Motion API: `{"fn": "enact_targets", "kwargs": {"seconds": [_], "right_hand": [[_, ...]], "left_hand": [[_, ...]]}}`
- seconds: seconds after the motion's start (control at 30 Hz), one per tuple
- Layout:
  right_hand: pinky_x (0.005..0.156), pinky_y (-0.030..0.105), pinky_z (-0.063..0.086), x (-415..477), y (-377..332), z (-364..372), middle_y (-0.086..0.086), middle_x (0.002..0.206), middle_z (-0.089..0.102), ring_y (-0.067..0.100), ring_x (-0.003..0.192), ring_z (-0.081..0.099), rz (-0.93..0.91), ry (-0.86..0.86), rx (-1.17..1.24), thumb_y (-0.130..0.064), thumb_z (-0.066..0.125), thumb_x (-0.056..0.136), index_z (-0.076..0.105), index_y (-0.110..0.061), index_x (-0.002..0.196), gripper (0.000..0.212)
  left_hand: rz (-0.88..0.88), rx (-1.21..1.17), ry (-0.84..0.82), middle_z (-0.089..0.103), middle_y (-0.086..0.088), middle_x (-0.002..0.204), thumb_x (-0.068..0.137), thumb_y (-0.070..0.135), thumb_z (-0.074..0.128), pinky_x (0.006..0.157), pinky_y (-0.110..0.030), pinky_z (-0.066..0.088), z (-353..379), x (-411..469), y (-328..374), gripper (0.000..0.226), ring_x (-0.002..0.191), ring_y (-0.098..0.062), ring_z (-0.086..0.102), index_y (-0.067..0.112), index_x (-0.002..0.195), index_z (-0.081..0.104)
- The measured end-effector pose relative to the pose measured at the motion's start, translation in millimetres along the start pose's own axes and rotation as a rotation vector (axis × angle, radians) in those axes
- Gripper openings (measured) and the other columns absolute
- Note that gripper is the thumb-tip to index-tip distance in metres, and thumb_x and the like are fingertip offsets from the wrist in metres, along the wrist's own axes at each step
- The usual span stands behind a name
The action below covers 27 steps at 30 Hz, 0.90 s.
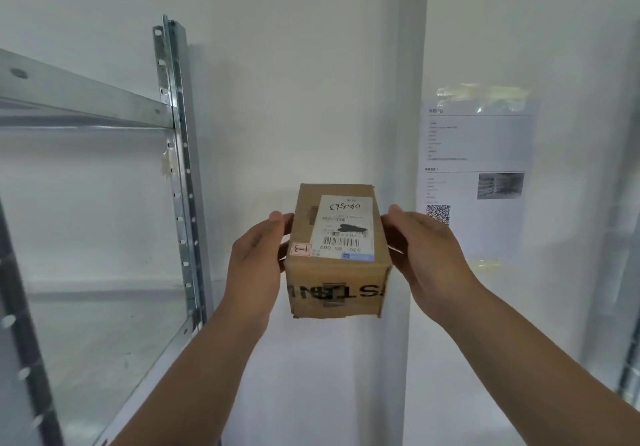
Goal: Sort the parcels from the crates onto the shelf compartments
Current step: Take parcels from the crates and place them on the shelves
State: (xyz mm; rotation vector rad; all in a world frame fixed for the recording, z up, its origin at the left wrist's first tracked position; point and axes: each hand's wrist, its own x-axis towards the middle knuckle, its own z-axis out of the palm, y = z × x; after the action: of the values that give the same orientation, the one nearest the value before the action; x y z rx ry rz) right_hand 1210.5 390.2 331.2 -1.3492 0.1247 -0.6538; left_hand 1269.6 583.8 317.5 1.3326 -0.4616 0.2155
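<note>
- The cardboard parcel (337, 251) is gripped in mid-air at its sides by the left hand (256, 258) and right hand (426, 255), long axis pointing away.
- The metal shelf (180, 168) lies leftward, nearer the left hand.

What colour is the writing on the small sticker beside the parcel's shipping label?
Red, with a red border around the small sticker, clearest in the head view.

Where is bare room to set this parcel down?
The pale shelf board lower left is bare, bordered by the perforated steel upright and grey crossbeam. Crowded centre: left hand and right hand grip the brown cardboard parcel.
</note>
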Motion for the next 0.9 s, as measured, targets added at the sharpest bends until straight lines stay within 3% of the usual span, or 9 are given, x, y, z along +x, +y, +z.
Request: {"fn": "enact_targets", "kwargs": {"seconds": [0.1,0.17,0.3,0.43,0.5,0.57,0.67,0.8,0.9], "right_hand": [[0.078,0.027,0.056,-3.7,1.1,-0.2,0.010,0.107,0.081,0.023,0.096,0.076,-0.014,-0.011,0.001,-0.022,0.062,0.106,0.070,0.004,0.106,0.027],[0.072,0.025,0.054,-4.8,0.4,-0.8,0.009,0.106,0.081,0.017,0.090,0.074,-0.026,-0.010,-0.002,-0.016,0.063,0.105,0.072,-0.004,0.100,0.016],[0.077,0.035,0.057,-3.4,-1.0,-4.4,0.006,0.106,0.081,0.019,0.101,0.076,-0.053,0.002,-0.068,-0.010,0.062,0.103,0.073,-0.003,0.105,0.013],[0.069,0.032,0.057,-5.5,-1.1,-6.0,0.005,0.105,0.082,0.021,0.102,0.077,-0.080,0.001,-0.055,-0.005,0.064,0.101,0.073,-0.005,0.111,0.013],[0.081,0.040,0.062,-5.7,1.5,-7.1,0.005,0.111,0.081,0.025,0.106,0.077,-0.105,-0.008,-0.046,-0.002,0.068,0.098,0.073,-0.008,0.117,0.021],[0.101,0.048,0.059,-3.6,5.7,-9.1,0.009,0.125,0.076,0.028,0.114,0.075,-0.121,-0.018,-0.003,-0.003,0.078,0.090,0.068,-0.008,0.133,0.044],[0.115,0.047,0.050,-0.3,10.4,-12.5,0.013,0.130,0.074,0.027,0.124,0.070,-0.141,-0.057,0.055,-0.022,0.088,0.074,0.068,-0.004,0.136,0.067],[0.118,0.050,0.046,-2.2,8.2,-11.1,0.005,0.118,0.080,0.025,0.124,0.069,-0.172,-0.161,-0.041,-0.019,0.072,0.099,0.082,-0.017,0.116,0.019],[0.112,0.056,0.051,-6.9,2.9,-9.3,-0.005,0.121,0.079,0.020,0.118,0.073,-0.159,-0.215,-0.098,-0.021,0.066,0.103,0.073,-0.025,0.131,0.030]], "left_hand": [[0.011,-0.003,-0.006,0.080,0.014,0.108,0.113,0.032,0.043,0.076,-0.020,0.059,0.4,1.5,-2.0,0.034,0.100,-0.013,0.077,0.030,0.111,0.077],[0.018,-0.006,-0.010,0.080,0.012,0.112,0.113,0.029,0.045,0.087,-0.029,0.061,1.4,2.0,-2.7,0.032,0.107,-0.016,0.075,0.029,0.113,0.077],[0.028,-0.018,-0.003,0.080,0.011,0.109,0.111,0.017,0.050,0.099,-0.042,0.059,2.5,3.1,-5.0,0.030,0.110,-0.017,0.073,0.027,0.110,0.078],[0.036,-0.011,-0.010,0.079,0.011,0.113,0.109,0.012,0.053,0.093,-0.045,0.060,0.6,6.2,-9.0,0.029,0.113,-0.020,0.072,0.028,0.116,0.077],[0.028,-0.060,-0.015,0.079,0.008,0.115,0.106,0.005,0.056,0.085,-0.043,0.060,-0.8,7.3,-9.5,0.031,0.113,-0.023,0.073,0.027,0.116,0.076],[0.031,-0.124,-0.012,0.079,0.004,0.118,0.103,-0.003,0.056,0.082,-0.043,0.058,-3.0,7.8,-9.6,0.035,0.113,-0.024,0.073,0.023,0.118,0.075],[0.051,-0.176,-0.030,0.077,-0.001,0.123,0.104,-0.001,0.055,0.085,-0.048,0.061,-4.6,9.2,-10.0,0.036,0.111,-0.023,0.074,0.020,0.126,0.073],[0.065,-0.188,-0.073,0.075,-0.007,0.123,0.105,0.008,0.058,0.087,-0.050,0.061,-2.3,10.7,-7.9,0.035,0.107,-0.019,0.075,0.022,0.135,0.069],[0.077,-0.207,-0.050,0.071,-0.014,0.124,0.103,0.012,0.063,0.083,-0.049,0.061,-1.8,14.4,-8.5,0.032,0.109,-0.023,0.074,0.022,0.134,0.067]]}}
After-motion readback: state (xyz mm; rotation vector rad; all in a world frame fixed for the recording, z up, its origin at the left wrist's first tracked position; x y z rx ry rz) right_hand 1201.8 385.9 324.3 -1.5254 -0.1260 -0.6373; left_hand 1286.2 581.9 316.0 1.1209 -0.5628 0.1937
